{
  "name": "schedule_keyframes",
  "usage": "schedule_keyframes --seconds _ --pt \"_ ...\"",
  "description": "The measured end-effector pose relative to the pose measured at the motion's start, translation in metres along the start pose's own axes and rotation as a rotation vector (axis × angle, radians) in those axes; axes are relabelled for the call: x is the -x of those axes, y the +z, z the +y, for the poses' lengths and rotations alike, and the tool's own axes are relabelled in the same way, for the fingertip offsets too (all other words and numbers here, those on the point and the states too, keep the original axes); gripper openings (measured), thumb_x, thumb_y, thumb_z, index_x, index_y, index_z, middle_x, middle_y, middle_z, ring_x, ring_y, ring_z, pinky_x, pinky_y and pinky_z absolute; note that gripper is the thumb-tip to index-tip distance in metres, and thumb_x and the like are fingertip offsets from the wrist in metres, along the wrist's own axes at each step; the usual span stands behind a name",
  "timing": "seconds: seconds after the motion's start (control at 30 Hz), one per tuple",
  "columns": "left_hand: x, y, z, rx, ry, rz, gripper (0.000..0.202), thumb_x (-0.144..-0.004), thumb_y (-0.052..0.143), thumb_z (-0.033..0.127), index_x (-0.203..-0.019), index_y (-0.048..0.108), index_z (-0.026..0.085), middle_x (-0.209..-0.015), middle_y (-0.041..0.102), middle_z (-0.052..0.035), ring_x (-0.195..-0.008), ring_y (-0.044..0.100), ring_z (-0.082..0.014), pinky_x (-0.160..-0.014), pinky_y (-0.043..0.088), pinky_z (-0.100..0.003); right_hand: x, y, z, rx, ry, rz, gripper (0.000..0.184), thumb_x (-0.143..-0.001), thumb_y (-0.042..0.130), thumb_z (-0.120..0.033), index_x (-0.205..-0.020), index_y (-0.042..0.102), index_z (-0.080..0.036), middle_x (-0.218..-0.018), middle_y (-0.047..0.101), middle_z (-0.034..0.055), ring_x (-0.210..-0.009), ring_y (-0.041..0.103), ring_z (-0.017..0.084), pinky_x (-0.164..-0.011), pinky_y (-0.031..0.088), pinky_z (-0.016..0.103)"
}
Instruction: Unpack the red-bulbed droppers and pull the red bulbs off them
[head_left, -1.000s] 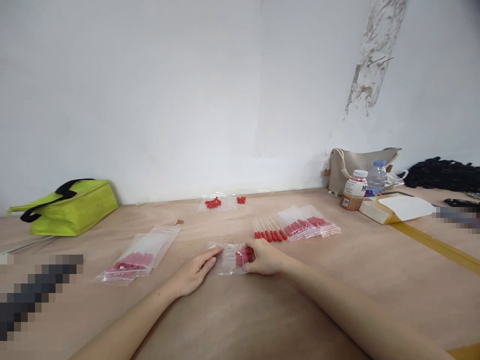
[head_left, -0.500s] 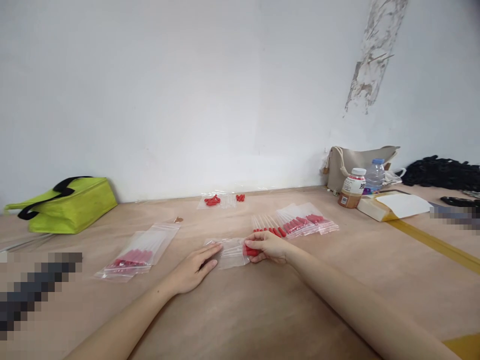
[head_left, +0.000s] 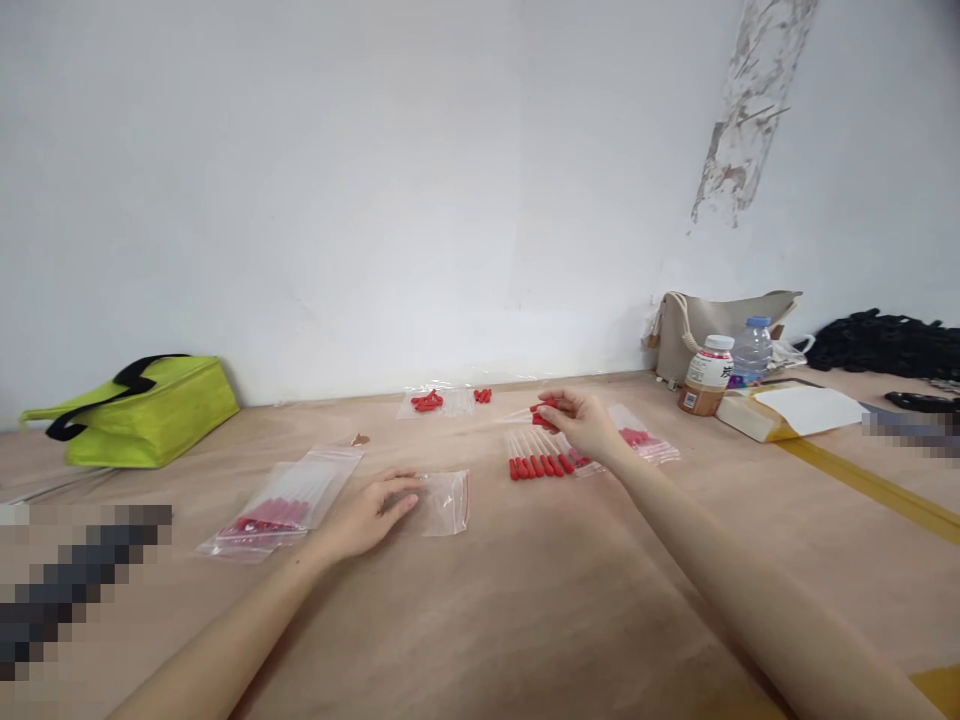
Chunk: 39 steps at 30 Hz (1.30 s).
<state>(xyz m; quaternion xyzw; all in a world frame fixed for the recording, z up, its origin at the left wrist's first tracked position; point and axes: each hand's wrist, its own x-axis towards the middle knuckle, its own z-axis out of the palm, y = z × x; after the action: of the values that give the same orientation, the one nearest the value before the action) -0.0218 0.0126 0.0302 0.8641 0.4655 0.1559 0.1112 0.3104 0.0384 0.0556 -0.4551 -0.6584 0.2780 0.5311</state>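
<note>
A clear zip bag (head_left: pixel 447 502) lies flat at the middle, its tubes gone from inside. My left hand (head_left: pixel 373 515) has its fingertips and thumb at the bag's left end, which they partly hide. Further right, my right hand (head_left: pixel 583 422) pinches several droppers (head_left: pixel 546 410) by their red bulbs, the clear stems pointing left. Just below that hand, a row of similar red-bulbed droppers (head_left: pixel 536 466) lies side by side on the brown covering. Filled bags (head_left: pixel 637 440) of droppers lie to the right of the row, partly behind my right wrist.
Overlapping bags of droppers (head_left: pixel 274 510) lie at left, below a lime-green bag (head_left: pixel 169 410). Near the wall are a plastic bag with red bulbs (head_left: pixel 429 402) and a few loose red bulbs (head_left: pixel 482 396). Bottles (head_left: pixel 707 378), a beige handbag (head_left: pixel 720 312) and a box (head_left: pixel 757 412) stand right.
My right hand has drawn the droppers out of the clear bag and moved up and right, above the row. My left hand and the bag have shifted slightly left.
</note>
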Motion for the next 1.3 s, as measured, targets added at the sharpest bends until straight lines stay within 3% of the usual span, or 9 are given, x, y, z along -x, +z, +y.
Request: schedule_keyframes --seconds 0.1,0.13,0.23,0.37,0.53,0.7,0.9,1.1,1.3 --pt "-0.002 0.013 0.008 -0.066 0.021 0.038 0.041 -0.088 0.030 0.044 -0.120 0.049 0.027 -0.132 0.043 -0.0028 -0.120 0.040 -0.0214 -0.100 0.032 -0.038 0.002 0.023 0.010 0.711 -0.488 -0.018 0.022 -0.088 0.036 -0.017 -0.108 0.047 -0.016 -0.098 0.062 0.0091 -0.088 0.059 0.015 -0.074 0.048 0.028" --pt "-0.003 0.016 0.010 -0.102 0.051 0.012 0.043 -0.088 0.029 0.045 -0.124 0.045 0.028 -0.135 0.039 -0.0028 -0.124 0.034 -0.0216 -0.103 0.027 -0.040 0.003 0.032 0.014 0.827 -0.560 -0.064 0.023 -0.087 0.037 -0.014 -0.107 0.049 -0.016 -0.101 0.061 0.0100 -0.090 0.058 0.017 -0.075 0.047 0.029" --pt "-0.002 0.022 0.011 -0.196 0.156 -0.091 0.047 -0.088 0.028 0.046 -0.133 0.026 0.032 -0.143 0.021 -0.0005 -0.131 0.017 -0.0216 -0.107 0.012 -0.045 0.007 0.056 0.023 0.974 -0.657 -0.179 0.025 -0.085 0.037 -0.008 -0.103 0.052 -0.014 -0.097 0.061 0.0120 -0.085 0.057 0.019 -0.072 0.045 0.030" --pt "0.000 0.022 0.008 -0.210 0.176 -0.213 0.049 -0.089 0.022 0.047 -0.135 0.013 0.035 -0.145 0.008 0.0005 -0.132 0.008 -0.0215 -0.106 0.008 -0.047 0.011 0.072 0.032 1.096 -0.737 -0.275 0.024 -0.085 0.037 -0.008 -0.104 0.052 -0.010 -0.093 0.060 0.0133 -0.081 0.055 0.019 -0.069 0.042 0.030" --pt "-0.001 0.017 0.008 -0.151 0.139 -0.266 0.047 -0.089 0.024 0.047 -0.134 0.020 0.036 -0.145 0.010 0.0007 -0.132 0.009 -0.0228 -0.106 0.008 -0.048 0.017 0.075 0.033 1.183 -0.770 -0.341 0.018 -0.085 0.039 -0.009 -0.093 0.055 -0.011 -0.086 0.059 0.0103 -0.077 0.054 0.019 -0.066 0.039 0.030" --pt "-0.004 0.022 0.019 -0.072 0.064 -0.116 0.045 -0.087 0.032 0.044 -0.128 0.038 0.026 -0.140 0.029 -0.0035 -0.130 0.021 -0.0209 -0.106 0.017 -0.042 0.020 0.076 0.035 1.192 -0.756 -0.356 0.014 -0.087 0.042 -0.016 -0.088 0.056 -0.014 -0.084 0.060 0.0080 -0.078 0.053 0.018 -0.068 0.036 0.030" --pt "-0.004 0.034 0.028 -0.074 0.166 -0.139 0.052 -0.089 0.025 0.047 -0.136 0.018 0.028 -0.143 0.020 -0.0015 -0.132 0.015 -0.0201 -0.107 0.014 -0.042 0.022 0.076 0.036 1.146 -0.663 -0.289 0.016 -0.088 0.041 -0.022 -0.086 0.055 -0.014 -0.084 0.058 0.0077 -0.078 0.052 0.016 -0.069 0.035 0.027" --pt "-0.001 0.035 0.026 -0.118 0.172 -0.170 0.051 -0.087 0.027 0.049 -0.135 0.020 0.032 -0.143 0.020 -0.0017 -0.132 0.015 -0.0222 -0.106 0.014 -0.046 0.027 0.069 0.030 1.099 -0.561 -0.196 0.019 -0.087 0.038 -0.021 -0.086 0.055 -0.014 -0.084 0.058 0.0081 -0.078 0.052 0.017 -0.069 0.033 0.027" --pt "-0.014 0.030 0.030 0.031 0.079 -0.073 0.048 -0.087 0.027 0.049 -0.126 0.042 0.026 -0.135 0.037 -0.0036 -0.125 0.032 -0.0199 -0.103 0.025 -0.037 0.031 0.068 0.027 1.051 -0.529 -0.195 0.019 -0.086 0.041 -0.024 -0.086 0.058 -0.016 -0.083 0.060 0.0071 -0.077 0.052 0.016 -0.070 0.031 0.028"
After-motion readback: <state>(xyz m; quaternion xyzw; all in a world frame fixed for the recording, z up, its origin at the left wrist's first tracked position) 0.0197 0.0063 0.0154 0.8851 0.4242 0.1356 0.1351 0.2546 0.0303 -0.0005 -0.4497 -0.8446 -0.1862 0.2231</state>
